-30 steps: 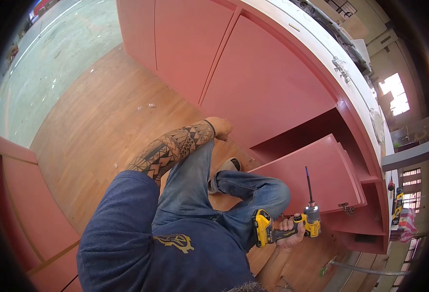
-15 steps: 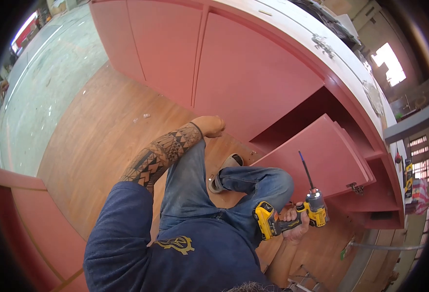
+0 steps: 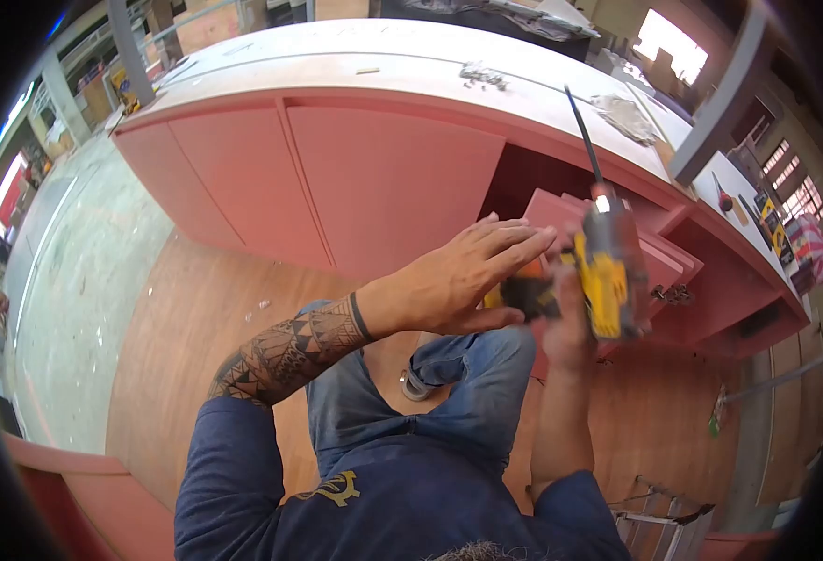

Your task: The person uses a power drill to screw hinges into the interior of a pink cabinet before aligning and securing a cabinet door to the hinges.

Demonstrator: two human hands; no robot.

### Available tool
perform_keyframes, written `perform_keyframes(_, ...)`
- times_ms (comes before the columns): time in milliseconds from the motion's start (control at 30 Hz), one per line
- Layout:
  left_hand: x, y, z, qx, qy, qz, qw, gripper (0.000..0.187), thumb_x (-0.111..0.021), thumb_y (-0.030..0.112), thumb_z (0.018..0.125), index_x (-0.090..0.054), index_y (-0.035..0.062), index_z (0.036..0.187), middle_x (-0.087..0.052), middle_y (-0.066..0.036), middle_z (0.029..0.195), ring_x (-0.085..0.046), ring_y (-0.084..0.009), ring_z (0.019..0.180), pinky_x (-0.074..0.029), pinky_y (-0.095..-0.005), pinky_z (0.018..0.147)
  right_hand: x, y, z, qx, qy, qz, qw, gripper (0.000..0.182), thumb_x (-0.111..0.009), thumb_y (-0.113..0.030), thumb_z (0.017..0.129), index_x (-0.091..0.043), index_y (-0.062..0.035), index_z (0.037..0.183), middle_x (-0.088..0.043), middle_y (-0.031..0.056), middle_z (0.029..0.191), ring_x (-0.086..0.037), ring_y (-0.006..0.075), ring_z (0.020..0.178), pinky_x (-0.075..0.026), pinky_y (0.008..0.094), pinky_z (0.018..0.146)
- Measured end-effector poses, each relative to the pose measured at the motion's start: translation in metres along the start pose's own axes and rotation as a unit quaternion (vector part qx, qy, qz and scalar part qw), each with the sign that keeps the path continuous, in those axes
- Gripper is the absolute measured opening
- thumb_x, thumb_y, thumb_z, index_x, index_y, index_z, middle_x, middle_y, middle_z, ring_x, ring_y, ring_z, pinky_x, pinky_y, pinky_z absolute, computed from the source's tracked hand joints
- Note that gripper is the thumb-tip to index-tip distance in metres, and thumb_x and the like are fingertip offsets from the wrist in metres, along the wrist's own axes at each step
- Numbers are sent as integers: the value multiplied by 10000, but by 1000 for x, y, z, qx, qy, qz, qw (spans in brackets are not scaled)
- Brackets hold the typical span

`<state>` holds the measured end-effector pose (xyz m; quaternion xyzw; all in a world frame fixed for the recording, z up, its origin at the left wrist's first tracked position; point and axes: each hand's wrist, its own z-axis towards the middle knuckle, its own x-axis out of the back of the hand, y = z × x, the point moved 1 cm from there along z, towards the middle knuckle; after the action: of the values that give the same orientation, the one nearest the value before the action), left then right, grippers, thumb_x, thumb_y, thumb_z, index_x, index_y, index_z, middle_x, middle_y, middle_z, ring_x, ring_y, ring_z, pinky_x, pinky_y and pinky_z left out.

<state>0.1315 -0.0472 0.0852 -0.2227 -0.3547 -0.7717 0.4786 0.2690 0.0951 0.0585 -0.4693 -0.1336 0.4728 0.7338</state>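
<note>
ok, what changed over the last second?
The right hand lifted the yellow drill from beside the knee to chest height, bit pointing up. The left hand left the knee and rose, open, to the drill's battery end. The red cabinet keeps its door open; the grip on the drill is unchanged.

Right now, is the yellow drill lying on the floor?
No, the yellow drill is raised in the right hand, its bit pointing up, with the left hand beside it.
</note>
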Motion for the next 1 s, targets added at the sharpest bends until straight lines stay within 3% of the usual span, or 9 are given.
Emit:
perform_keyframes(133,15,-13,39,-41,57,27,997,737,-812,180,875,-457,28,1502,-457,-231,1499,-572,-419,1242,-543,-521,982,-59,-24,53,92,-29,-141,985,515,-764,-286,995,-576,-29,1399,-619,156,1345,-639,276,1199,-526,434,991)
perform_keyframes(167,22,-18,45,-88,49,57,993,736,-808,144,876,-435,14,1497,-486,-208,1492,-591,-379,1228,-550,-505,970,-58,-22,67,93,-124,-264,952,538,-740,-302,1017,-572,7,1424,-674,110,1297,-635,188,1210,-512,375,1054)
perform_keyframes(233,29,-19,42,-32,70,-41,996,630,-777,106,886,-462,13,1424,-533,-163,1397,-601,-301,1175,-549,-446,935,-60,-11,91,317,-161,-422,834,557,-845,-256,897,-608,-78,1369,-695,163,1204,-698,245,1089,-531,413,1003)
perform_keyframes(267,34,-22,38,43,103,-131,985,525,-745,68,896,-489,12,1350,-579,-118,1302,-610,-223,1121,-548,-387,900,-71,-25,93,108,-141,-234,956,709,-858,-377,864,-558,-120,1453,-632,192,1262,-590,309,1227,-423,456,1119)
perform_keyframes(367,59,-58,51,119,232,-155,953,386,-717,50,911,-525,12,1243,-619,-43,1113,-613,-112,997,-540,-302,832,-45,-43,114,130,-168,-414,885,941,-862,-570,803,-488,-117,1539,-447,205,1373,-336,409,1306,-352,523,1159)
perform_keyframes(567,131,-139,89,173,418,-62,890,133,-691,139,987,-628,23,971,-611,12,718,-568,-81,560,-474,-242,521,115,26,144,-40,-86,-647,756,944,-869,-493,786,-490,-41,1523,-439,212,1407,-352,402,1342,-321,556,1178)
perform_keyframes(700,149,-200,113,137,429,23,893,150,-704,136,988,-618,13,994,-643,-20,769,-622,-109,608,-507,-276,549,195,53,149,-23,-34,-736,676,948,-866,-485,780,-483,-32,1519,-430,236,1450,-337,445,1430,-264,633,1221)
perform_keyframes(833,156,-262,119,177,407,37,896,194,-715,156,978,-610,-4,1007,-649,-38,778,-633,-127,600,-521,-290,559,234,93,136,-117,-66,-715,686,1050,-853,-514,785,-380,-37,1592,-306,283,1639,-261,452,1550,-189,620,1271)
perform_keyframes(1000,149,-282,129,175,394,38,901,176,-714,176,985,-624,25,999,-637,-16,752,-604,-104,551,-503,-271,502,239,94,120,-25,-59,-760,647,1073,-870,-496,772,-361,-48,1604,-337,259,1636,-297,430,1538,-216,600,1267)
